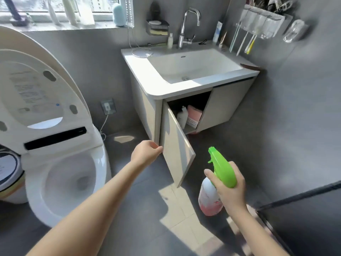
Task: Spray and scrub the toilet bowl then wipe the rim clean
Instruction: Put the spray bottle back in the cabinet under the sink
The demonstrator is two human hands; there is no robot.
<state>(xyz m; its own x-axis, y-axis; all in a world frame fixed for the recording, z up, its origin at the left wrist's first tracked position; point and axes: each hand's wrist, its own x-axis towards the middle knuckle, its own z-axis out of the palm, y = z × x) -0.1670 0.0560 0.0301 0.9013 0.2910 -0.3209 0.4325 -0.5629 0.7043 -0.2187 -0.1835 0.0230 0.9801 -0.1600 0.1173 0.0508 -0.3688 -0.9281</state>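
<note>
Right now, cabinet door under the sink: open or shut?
Open. The cabinet door stands swung out, a white bottle and pink pack visible inside.

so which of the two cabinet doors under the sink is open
The door nearer the toilet, which the left hand holds by its edge: it swings out, showing bottles inside. The other door sits flush and shut.

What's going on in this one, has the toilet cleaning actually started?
Not yet. A person stands in a bathroom by the sink cabinet. Their right hand grips a spray bottle with a green trigger head, held away from the toilet. Their left hand curls its fingers on the edge of the open cabinet door, with bottles visible inside. The toilet bowl sits to the left with its lid up; no brush or cloth is in hand.
</note>
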